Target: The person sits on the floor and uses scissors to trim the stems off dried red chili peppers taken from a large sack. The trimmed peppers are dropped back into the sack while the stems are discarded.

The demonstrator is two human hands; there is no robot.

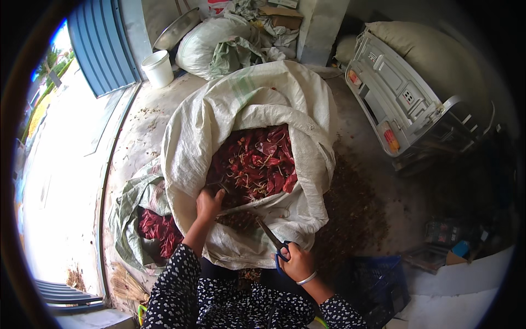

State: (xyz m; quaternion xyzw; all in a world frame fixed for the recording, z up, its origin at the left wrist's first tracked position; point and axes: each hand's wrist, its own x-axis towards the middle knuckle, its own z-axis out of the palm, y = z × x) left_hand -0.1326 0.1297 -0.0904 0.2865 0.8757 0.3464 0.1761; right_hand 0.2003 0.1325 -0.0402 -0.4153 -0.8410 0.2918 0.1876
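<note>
A large white woven sack (185,135) stands before me with its rim rolled down, full of dried red chili peppers (263,160) with pale stems. My left hand (210,202) is at the left inner edge of the opening, its fingers curled among the peppers; whether it grips one is hard to tell. My right hand (298,261) holds scissors with dark blue handles (281,251) over the near rim, the blades pointing up and left. Loose bits lie in a fold of the sack beneath the blades. To the left, a smaller greenish sack (127,224) holds red pieces (160,232).
A white bucket (158,70) and stuffed sacks (213,41) stand at the back. On the right is a metal vehicle tailgate (394,90). Dark debris (353,209) covers the floor beside the sack. A blue crate (378,283) and a straw broom (127,283) are near me.
</note>
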